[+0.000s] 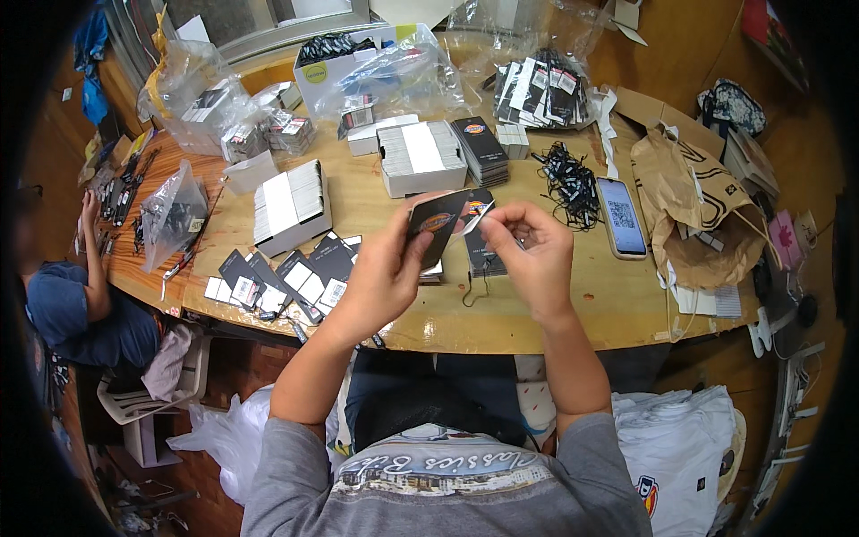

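Note:
My left hand [386,268] holds up a small stack of dark card tags [438,219] with an orange oval mark, over the front of the wooden table [537,300]. My right hand [532,251] pinches the upper right corner of those tags with thumb and forefinger. A thin black string [472,288] hangs under the tags and lies on the table. A few more dark tags [483,255] lie flat beneath my hands.
Finished tags [286,279] lie fanned at the front left. White boxes of tags [290,206] [420,157] stand behind, with a black tag stack [481,148], black strings [568,183], a phone [620,215], a brown paper bag [689,210], plastic bags [174,215]. Another person [76,304] sits left.

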A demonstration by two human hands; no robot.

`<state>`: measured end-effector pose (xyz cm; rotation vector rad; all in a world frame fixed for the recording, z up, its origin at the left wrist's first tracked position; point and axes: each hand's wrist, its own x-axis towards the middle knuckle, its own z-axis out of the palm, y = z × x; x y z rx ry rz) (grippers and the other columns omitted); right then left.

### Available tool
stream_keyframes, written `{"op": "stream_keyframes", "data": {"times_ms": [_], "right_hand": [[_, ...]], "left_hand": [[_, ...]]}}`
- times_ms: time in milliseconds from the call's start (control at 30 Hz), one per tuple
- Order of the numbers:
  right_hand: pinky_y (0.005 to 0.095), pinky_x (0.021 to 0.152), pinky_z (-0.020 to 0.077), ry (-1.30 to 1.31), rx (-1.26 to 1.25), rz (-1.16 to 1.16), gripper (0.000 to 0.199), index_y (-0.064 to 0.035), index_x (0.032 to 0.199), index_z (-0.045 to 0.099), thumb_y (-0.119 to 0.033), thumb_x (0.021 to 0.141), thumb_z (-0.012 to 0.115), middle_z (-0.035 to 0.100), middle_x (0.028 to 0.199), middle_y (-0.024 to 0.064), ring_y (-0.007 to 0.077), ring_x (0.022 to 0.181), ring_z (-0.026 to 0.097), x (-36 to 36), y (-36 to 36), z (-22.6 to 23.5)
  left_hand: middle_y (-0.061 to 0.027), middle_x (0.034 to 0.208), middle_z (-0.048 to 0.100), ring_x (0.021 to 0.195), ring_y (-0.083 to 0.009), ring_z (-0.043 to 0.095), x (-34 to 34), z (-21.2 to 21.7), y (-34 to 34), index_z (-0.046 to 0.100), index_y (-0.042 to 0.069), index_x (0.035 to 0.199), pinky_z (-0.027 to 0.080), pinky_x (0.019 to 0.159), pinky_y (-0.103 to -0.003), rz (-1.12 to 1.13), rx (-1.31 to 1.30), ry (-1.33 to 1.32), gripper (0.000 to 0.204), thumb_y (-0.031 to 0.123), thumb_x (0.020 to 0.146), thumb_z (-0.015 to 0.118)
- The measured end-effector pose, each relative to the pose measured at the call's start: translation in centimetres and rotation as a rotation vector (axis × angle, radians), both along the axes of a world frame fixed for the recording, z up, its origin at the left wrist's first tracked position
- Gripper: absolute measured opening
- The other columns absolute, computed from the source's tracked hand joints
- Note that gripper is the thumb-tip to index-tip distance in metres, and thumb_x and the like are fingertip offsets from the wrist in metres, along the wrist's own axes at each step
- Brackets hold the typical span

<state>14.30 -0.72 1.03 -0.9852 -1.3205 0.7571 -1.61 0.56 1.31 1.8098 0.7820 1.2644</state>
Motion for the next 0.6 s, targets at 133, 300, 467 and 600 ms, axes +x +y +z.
{"op": "stream_keyframes", "data": {"times_ms": [133,300,467,600], "right_hand": [[0.0204,0.050,0.0394,-0.139,0.153,-0.056,0.006,0.0014,0.072,0.055,-0.001,0.070,0.060,0.054,0.061,0.0046,0.0089,0.052,0.049,-0.6,-0.7,0.7],[0.0202,0.050,0.0391,-0.095,0.162,-0.051,0.005,0.0016,0.072,0.055,-0.001,0.070,0.059,0.054,0.061,0.0037,0.0078,0.052,0.049,-0.6,-0.8,0.8],[0.0196,0.050,0.0389,-0.070,0.156,-0.047,0.005,0.0019,0.072,0.054,0.000,0.071,0.059,0.054,0.061,0.0030,0.0068,0.053,0.049,-0.7,-1.0,0.9],[0.0195,0.049,0.0390,-0.022,0.139,-0.036,0.005,0.0019,0.072,0.054,0.000,0.071,0.059,0.055,0.061,0.0030,0.0067,0.052,0.049,-0.8,-0.9,0.7]], "left_hand": [[-0.0123,0.079,0.060,0.068,-0.0137,0.059,0.4,-0.2,0.0,0.049,0.000,0.099,0.044,0.056,-0.021,0.135,0.177,0.022,0.027,-0.007,0.073,0.051],[-0.0123,0.080,0.060,0.069,-0.0207,0.061,0.9,0.7,-0.5,0.051,0.003,0.100,0.046,0.055,-0.024,0.190,0.386,0.078,0.033,-0.010,0.069,0.052],[-0.0132,0.078,0.059,0.061,-0.0231,0.058,0.4,0.7,-0.7,0.051,0.007,0.103,0.046,0.052,-0.028,0.187,0.489,0.248,0.049,-0.014,0.059,0.048],[-0.0122,0.080,0.058,0.057,-0.0219,0.055,0.1,0.4,-0.4,0.051,0.008,0.104,0.045,0.050,-0.029,0.146,0.534,0.282,0.051,-0.013,0.058,0.046]]}}
